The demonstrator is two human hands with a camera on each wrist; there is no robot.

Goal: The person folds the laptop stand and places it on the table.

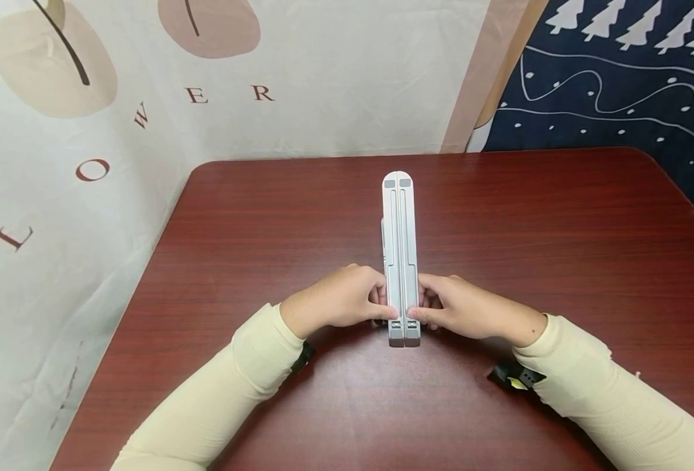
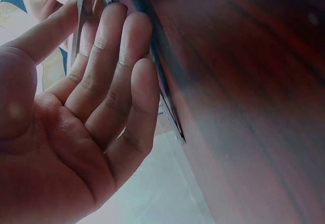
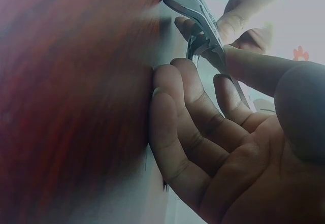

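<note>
The silver stand (image 1: 408, 252), its 2 bars side by side, is at the middle of the brown table (image 1: 294, 222). The left hand (image 1: 349, 297) pinches its near end from the left, the right hand (image 1: 470, 307) from the right. Beyond, a white cloth (image 1: 352, 72) shows 5 red letters (image 1: 193, 96): L, O, W, E, R.

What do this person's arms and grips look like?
The left sleeve and right sleeve are long, pale yellow. A dark device shows below the left one, a dark strap and yellow patch below the right. Left grip and right grip are ungloved.
</note>
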